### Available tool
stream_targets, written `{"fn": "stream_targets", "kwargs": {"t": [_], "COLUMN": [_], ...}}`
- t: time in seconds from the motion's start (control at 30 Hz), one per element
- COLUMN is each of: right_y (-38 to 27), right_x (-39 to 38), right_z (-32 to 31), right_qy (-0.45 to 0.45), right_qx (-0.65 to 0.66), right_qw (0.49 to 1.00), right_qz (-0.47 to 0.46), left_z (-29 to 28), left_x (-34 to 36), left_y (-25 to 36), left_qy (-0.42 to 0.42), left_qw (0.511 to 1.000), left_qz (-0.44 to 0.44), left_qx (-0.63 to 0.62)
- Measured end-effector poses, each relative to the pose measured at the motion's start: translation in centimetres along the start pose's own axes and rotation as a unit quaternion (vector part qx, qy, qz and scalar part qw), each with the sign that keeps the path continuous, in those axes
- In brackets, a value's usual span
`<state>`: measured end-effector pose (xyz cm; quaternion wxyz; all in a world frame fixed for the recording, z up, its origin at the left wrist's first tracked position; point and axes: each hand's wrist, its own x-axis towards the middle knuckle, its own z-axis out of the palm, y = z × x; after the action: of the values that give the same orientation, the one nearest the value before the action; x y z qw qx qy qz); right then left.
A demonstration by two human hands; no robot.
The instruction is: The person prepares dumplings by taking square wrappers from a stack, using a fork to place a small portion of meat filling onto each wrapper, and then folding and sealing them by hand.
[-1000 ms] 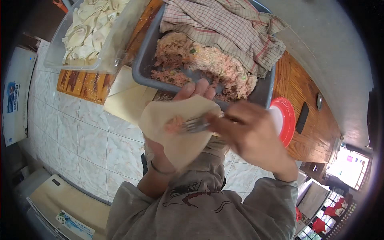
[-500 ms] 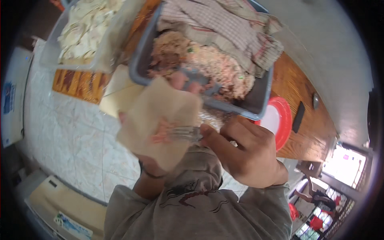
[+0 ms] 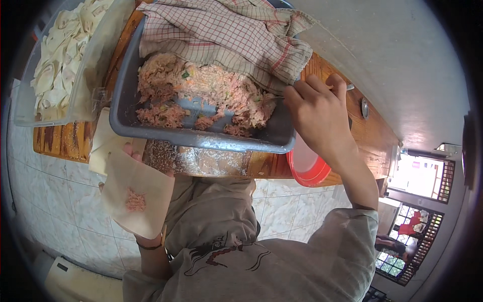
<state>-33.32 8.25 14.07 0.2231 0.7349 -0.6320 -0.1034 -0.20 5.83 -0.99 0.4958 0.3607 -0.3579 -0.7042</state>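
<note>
A square pale wrapper [image 3: 141, 186] with a small pink smear of filling [image 3: 136, 200] lies across my left hand [image 3: 131, 153], whose fingertips show above it; the rest is mostly hidden underneath. My right hand [image 3: 317, 113] grips a metal fork [image 3: 275, 98], its tines at the meat mixture [image 3: 246, 100] flecked with green in the grey tub [image 3: 204, 142]. A checked cloth [image 3: 216, 27] covers the tub's far part. More flat wrappers [image 3: 103, 136] are stacked left of the tub.
A clear container [image 3: 20, 113] of folded dumplings [image 3: 60, 55] stands at left on the wooden table [image 3: 55, 146]. A red plate [image 3: 307, 178] and a small round metal object [image 3: 364, 107] are at right. Behind are tiled floor [image 3: 85, 201] and a person [image 3: 390, 246] by a window.
My right hand with the fork has moved up from the wrapper to the tub's mixture. My left hand and wrapper have shifted left and down. The view has also shifted.
</note>
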Motion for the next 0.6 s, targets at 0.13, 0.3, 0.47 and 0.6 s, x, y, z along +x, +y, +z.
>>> {"fn": "stream_targets", "kwargs": {"t": [0.13,0.3,0.47,0.6], "right_y": [-1.4,1.7,3.5,2.5], "right_x": [0.3,1.3,-0.8,-1.9], "right_z": [1.8,0.5,-0.5,-1.7], "right_qy": [-0.004,-0.091,-0.096,-0.031], "right_qx": [0.020,0.208,0.467,0.473], "right_qw": [1.000,0.973,0.859,0.857], "right_qz": [-0.023,0.030,0.188,0.201], "left_z": [-0.9,-0.3,0.5,1.7], "left_x": [-0.1,-0.1,1.1,1.2], "left_y": [-0.1,0.1,1.2,1.1], "left_qy": [0.012,0.000,-0.222,-0.129], "left_qw": [0.971,0.985,0.901,0.885], "left_qz": [-0.073,-0.050,-0.019,-0.075], "left_qx": [-0.228,-0.166,-0.373,-0.440]}}
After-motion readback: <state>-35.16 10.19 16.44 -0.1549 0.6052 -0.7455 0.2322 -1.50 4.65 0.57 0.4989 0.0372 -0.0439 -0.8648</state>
